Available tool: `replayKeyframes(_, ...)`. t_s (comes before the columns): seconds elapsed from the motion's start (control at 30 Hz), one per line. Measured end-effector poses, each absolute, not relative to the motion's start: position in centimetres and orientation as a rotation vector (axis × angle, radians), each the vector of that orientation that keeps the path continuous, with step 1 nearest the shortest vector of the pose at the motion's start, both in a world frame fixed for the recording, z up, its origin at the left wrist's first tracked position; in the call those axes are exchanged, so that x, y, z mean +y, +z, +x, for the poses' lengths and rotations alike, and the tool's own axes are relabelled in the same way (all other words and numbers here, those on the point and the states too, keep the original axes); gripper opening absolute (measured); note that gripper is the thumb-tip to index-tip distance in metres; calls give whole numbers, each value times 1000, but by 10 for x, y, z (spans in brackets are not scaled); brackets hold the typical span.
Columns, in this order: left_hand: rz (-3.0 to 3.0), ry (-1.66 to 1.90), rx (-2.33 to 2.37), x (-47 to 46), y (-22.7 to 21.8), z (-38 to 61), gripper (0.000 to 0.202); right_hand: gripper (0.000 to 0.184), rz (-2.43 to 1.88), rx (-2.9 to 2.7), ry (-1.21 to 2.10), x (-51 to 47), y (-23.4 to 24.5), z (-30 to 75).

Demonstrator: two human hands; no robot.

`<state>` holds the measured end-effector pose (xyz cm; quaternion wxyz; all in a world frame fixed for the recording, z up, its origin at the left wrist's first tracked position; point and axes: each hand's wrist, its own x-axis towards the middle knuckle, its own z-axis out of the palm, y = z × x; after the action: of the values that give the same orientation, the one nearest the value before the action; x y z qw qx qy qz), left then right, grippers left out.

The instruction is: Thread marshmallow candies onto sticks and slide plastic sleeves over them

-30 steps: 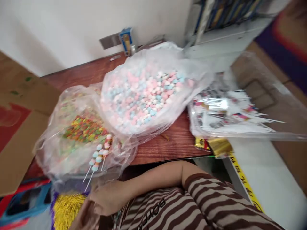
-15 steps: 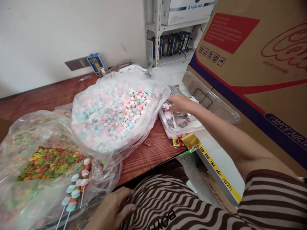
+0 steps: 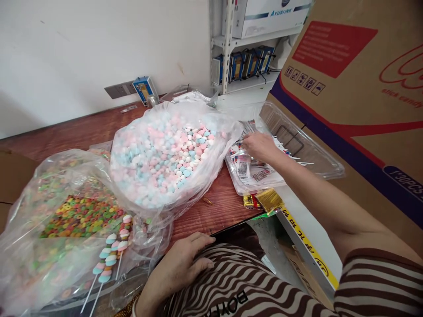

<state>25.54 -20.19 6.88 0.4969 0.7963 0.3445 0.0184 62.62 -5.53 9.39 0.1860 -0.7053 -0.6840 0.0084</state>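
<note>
My right hand point(image 3: 259, 146) reaches into a clear plastic tray point(image 3: 310, 149) of wrapped sticks with printed sleeves point(image 3: 251, 169); its fingers are curled down on the pile, and what they hold is hidden. My left hand point(image 3: 185, 264) lies flat with fingers apart on my striped lap at the table's front edge. A big clear bag of pink, blue and white candies point(image 3: 168, 154) sits mid-table. A second bag of small multicoloured candy rings point(image 3: 76, 215) lies at the left. Two candy skewers point(image 3: 110, 259) rest on that bag.
A large printed cardboard box point(image 3: 360, 88) stands at the right. Gold foil packets point(image 3: 264, 200) lie at the wooden table's point(image 3: 79, 132) corner. A metal shelf with boxes point(image 3: 244, 53) stands behind. A small blue box point(image 3: 143, 90) leans on the wall.
The view swung up and right. My right arm left my lap and reached to the tray of sticks. My left hand rose onto my lap by the table edge.
</note>
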Motion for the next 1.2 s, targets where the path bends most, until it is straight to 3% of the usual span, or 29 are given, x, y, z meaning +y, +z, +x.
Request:
replayKeyframes(0.13, 1792, 136, 641, -201, 63, 279, 49, 26, -1885, -1768, -118, -115, 130, 591)
replayKeyframes(0.2, 1573, 186, 496, -202, 53, 303, 70, 22, -1567, -1501, 173, -150, 139, 560)
replayKeyframes(0.3, 1132, 327, 280, -202, 37, 341, 118, 20, -1208, -1261, 673, -190, 129, 509)
replayKeyframes(0.33, 1029, 463, 259, -201, 35, 349, 123, 19, -1183, -1187, 782, -198, 120, 494)
replayKeyframes(0.4, 861, 766, 331, -198, 35, 355, 106, 17, -1155, -1112, 923, -206, 99, 470)
replayKeyframes(0.53, 589, 1304, 760, -192, 48, 331, 48, 16, -1148, -1146, 1006, -202, 60, 446)
replayKeyframes(0.6, 491, 1423, 926, -190, 52, 314, 34, 17, -1140, -1199, 1103, -196, 50, 439)
replayKeyframes(0.83, 421, 1522, 1062, -184, 37, 291, 33, 26, -1141, -1282, 1328, -180, 38, 419)
replayKeyframes(1.07, 366, 1526, 1049, -177, 16, 285, 44, 31, -1128, -1118, 1537, -174, 27, 412)
replayKeyframes(1.2, 411, 1530, 1003, -177, 17, 285, 36, 30, -1177, -1184, 1435, -174, 27, 414)
